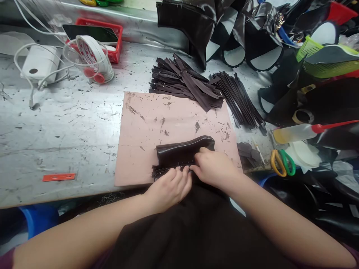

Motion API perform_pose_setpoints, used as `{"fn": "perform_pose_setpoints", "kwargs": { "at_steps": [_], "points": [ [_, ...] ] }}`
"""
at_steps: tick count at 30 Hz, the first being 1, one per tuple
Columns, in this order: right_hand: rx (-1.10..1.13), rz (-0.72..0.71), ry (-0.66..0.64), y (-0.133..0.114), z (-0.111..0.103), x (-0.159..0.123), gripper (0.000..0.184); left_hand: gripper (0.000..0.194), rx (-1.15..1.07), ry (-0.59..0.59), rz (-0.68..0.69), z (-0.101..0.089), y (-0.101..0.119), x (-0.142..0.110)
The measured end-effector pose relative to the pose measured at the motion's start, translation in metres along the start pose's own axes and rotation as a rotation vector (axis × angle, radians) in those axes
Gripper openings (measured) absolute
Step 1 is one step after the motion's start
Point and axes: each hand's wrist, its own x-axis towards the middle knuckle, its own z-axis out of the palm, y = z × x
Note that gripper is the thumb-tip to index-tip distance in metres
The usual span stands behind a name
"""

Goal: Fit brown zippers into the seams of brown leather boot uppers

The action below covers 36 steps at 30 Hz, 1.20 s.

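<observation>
Black glossy piece point(179, 152), one: on the near part of the pink board point(140, 127), its long side running left to right, far right end curved.
Dark strip point(156, 172), one: along the near edge of that piece, small pale marks beside it.
Hands, two. Left hand point(171, 186): fingers curled closely over the strip. Right hand point(214, 167): closed on the right part of the piece, thumb at its near edge, beside the left fingertips.
Dark flat strips point(179, 80), one heap: at the board's far edge, partly overlapping it.
Thin dark strips point(238, 99), one bundle: right of the heap.
Black shaped pieces point(185, 26), several: far side, pale undersides partly showing.
Scissors point(290, 163), orange and green handles: right of the board.
Squeeze bottle point(294, 133), red nozzle: just beyond the scissors.
Orange strip point(58, 177), one: near left, on the metal tabletop point(84, 127).
Red basket point(120, 41), one: far left, a white roll point(89, 50) in front.
</observation>
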Motion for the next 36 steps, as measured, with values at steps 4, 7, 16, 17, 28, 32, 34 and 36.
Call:
{"fn": "perform_pose_setpoints", "kwargs": {
  "at_steps": [4,7,16,17,28,32,34,36],
  "points": [
    [0.134,0.048,-0.079,0.027,-0.009,-0.012,0.029,0.031,0.033,0.019,-0.004,-0.003,0.001,0.008],
    [0.246,0.021,-0.088,0.040,-0.005,-0.019,0.023,0.036,0.005,0.006,-0.007,-0.003,0.002,0.009],
    [0.236,0.001,-0.041,0.036,0.018,-0.021,0.024,0.029,-0.038,0.036,0.009,0.001,-0.003,0.013],
    [0.225,0.009,-0.037,0.037,0.018,-0.020,0.024,0.028,-0.039,0.046,0.014,0.000,-0.004,0.015],
    [0.127,0.066,0.043,0.031,0.025,-0.018,0.024,0.043,-0.104,-0.129,0.121,-0.006,-0.001,0.044],
    [0.245,0.229,0.105,0.042,0.029,-0.028,0.027,0.040,-0.144,-0.069,0.130,-0.001,0.000,0.046],
    [0.426,0.219,0.117,0.051,0.034,-0.035,0.021,0.039,-0.172,-0.077,0.110,0.000,-0.001,0.047],
    [0.592,0.138,0.164,0.058,0.040,-0.041,0.015,0.037,-0.203,-0.088,0.103,-0.001,-0.002,0.048]
  ]
}}
